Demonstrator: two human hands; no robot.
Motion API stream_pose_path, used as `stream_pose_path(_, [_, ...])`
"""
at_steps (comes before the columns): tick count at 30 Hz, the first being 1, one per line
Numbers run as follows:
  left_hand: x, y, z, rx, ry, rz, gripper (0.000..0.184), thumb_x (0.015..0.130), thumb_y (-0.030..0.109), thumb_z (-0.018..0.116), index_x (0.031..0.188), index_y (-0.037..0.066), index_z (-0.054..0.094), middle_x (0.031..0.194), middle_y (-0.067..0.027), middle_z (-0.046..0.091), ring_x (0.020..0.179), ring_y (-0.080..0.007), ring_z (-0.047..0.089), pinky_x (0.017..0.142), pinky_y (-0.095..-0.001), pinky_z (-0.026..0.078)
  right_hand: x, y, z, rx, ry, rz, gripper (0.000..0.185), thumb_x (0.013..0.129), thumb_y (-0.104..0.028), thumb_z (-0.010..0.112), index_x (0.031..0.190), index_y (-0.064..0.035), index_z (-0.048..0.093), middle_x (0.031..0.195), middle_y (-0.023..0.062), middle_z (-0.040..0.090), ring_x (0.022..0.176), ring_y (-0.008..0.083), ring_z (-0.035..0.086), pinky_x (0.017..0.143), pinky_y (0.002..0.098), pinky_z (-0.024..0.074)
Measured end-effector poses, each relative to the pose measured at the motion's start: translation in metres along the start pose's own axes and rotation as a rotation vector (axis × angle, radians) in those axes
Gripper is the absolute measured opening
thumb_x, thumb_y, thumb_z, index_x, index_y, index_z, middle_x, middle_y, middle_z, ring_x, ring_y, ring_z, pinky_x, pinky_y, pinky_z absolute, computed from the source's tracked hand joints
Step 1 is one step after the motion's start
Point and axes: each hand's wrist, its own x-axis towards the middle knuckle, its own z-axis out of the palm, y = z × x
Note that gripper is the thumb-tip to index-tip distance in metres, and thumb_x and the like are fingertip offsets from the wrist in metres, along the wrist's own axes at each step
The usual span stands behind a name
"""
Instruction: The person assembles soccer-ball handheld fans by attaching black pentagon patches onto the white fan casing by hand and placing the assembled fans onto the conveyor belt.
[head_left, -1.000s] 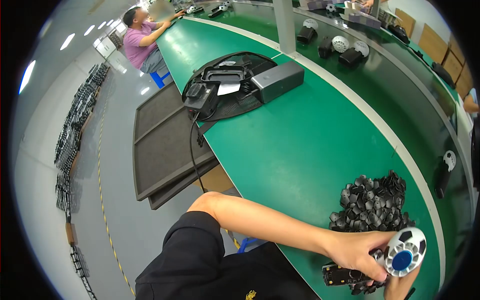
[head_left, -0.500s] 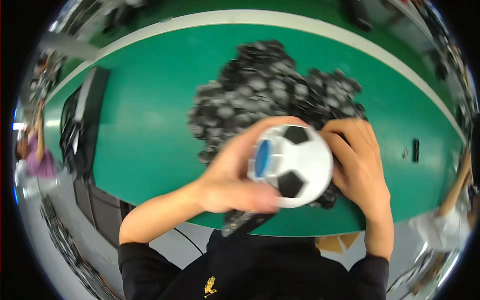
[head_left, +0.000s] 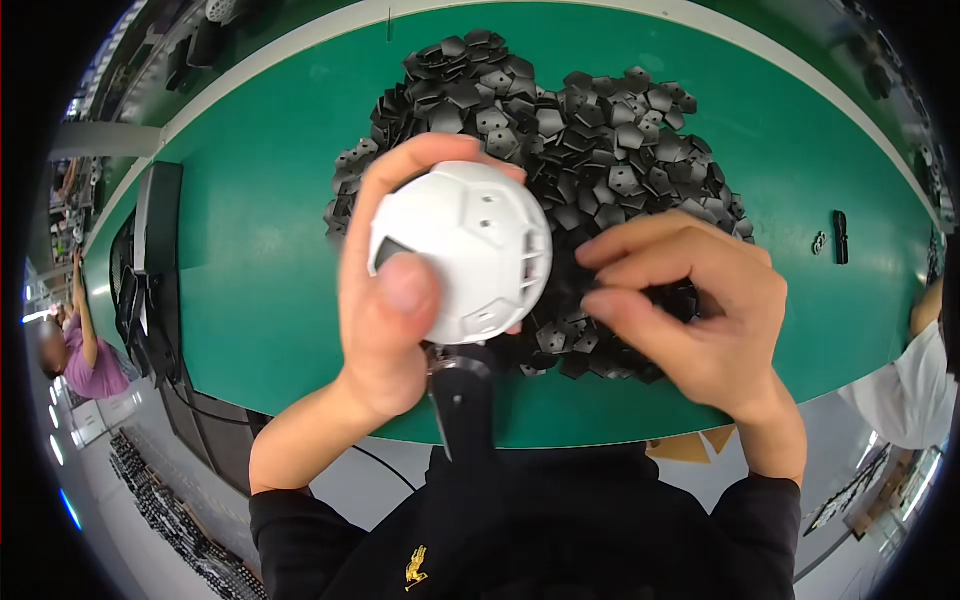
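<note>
My left hand (head_left: 385, 295) wraps around a white ball-shaped plastic housing (head_left: 480, 235) patterned like a soccer ball, with the thumb on its near side. Pairs of small holes and a slotted opening show on its surface, and a black pentagon is partly visible beside my thumb. A dark strap-like part (head_left: 465, 400) hangs below the ball. My right hand (head_left: 700, 310) hovers over the pile of black pentagon pieces (head_left: 625, 180), just right of the ball. Its fingers are bent, with a gap between thumb and fingertips; I make out nothing held there.
The pile lies on a green table (head_left: 270, 250). A black box-like object (head_left: 160, 220) stands at the left. A small black part (head_left: 840, 237) and small metal bits (head_left: 819, 243) lie at the right. A person in a purple shirt (head_left: 95, 365) is at far left, a white-sleeved person (head_left: 910, 390) at right.
The ball has moved left and up and been turned, so the blue oval no longer shows and the slotted side does. My right hand has come apart from the ball.
</note>
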Motion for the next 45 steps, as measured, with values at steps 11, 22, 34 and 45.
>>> stream_pose_path(11, [0.000, 0.002, 0.000, 0.111, -0.095, -0.063, 0.082, 0.071, 0.064, 0.050, 0.122, 0.002, 0.033, 0.111, -0.0182, 0.048, 0.081, -0.0221, 0.058, 0.054, -0.0285, 0.053, -0.001, 0.000, 0.002, 0.301, -0.012, 0.148, 0.019, 0.077, 0.005, 0.059, 0.096, 0.0048, 0.057, 0.086, 0.0138, 0.059, 0.067, 0.0164, 0.058, 0.061, 0.0248, 0.0479])
stream_pose_path(22, [0.001, 0.003, 0.001, 0.226, -0.128, 0.020, 0.081, 0.069, 0.051, 0.065, 0.124, 0.001, 0.032, 0.115, -0.0186, 0.046, 0.096, -0.0231, 0.054, 0.080, -0.0326, 0.046, -0.001, -0.003, -0.002, 0.194, -0.076, 0.094, 0.031, 0.075, 0.003, 0.064, 0.103, 0.0068, 0.053, 0.077, 0.0094, 0.055, 0.066, 0.0134, 0.057, 0.063, 0.0235, 0.0477])
stream_pose_path(34, [0.003, -0.001, -0.004, 0.314, -0.351, 0.223, 0.092, 0.049, 0.025, 0.085, 0.122, 0.002, 0.034, 0.115, -0.0165, 0.045, 0.100, -0.0221, 0.050, 0.086, -0.0326, 0.040, -0.004, -0.007, 0.009, 0.384, 0.008, 0.174, 0.039, 0.066, 0.006, 0.070, 0.097, 0.0002, 0.047, 0.073, 0.0065, 0.056, 0.064, 0.0102, 0.056, 0.060, 0.0222, 0.0462])
stream_pose_path(45, [0.000, 0.001, -0.008, 0.476, -0.426, 0.223, 0.083, 0.051, 0.024, 0.082, 0.117, 0.002, 0.037, 0.112, -0.0173, 0.047, 0.096, -0.0214, 0.051, 0.083, -0.0309, 0.042, 0.000, -0.013, -0.011, 0.175, -0.116, 0.175, 0.020, 0.072, 0.000, 0.067, 0.089, -0.0003, 0.057, 0.073, 0.0036, 0.059, 0.062, 0.0069, 0.055, 0.062, 0.0213, 0.0449])
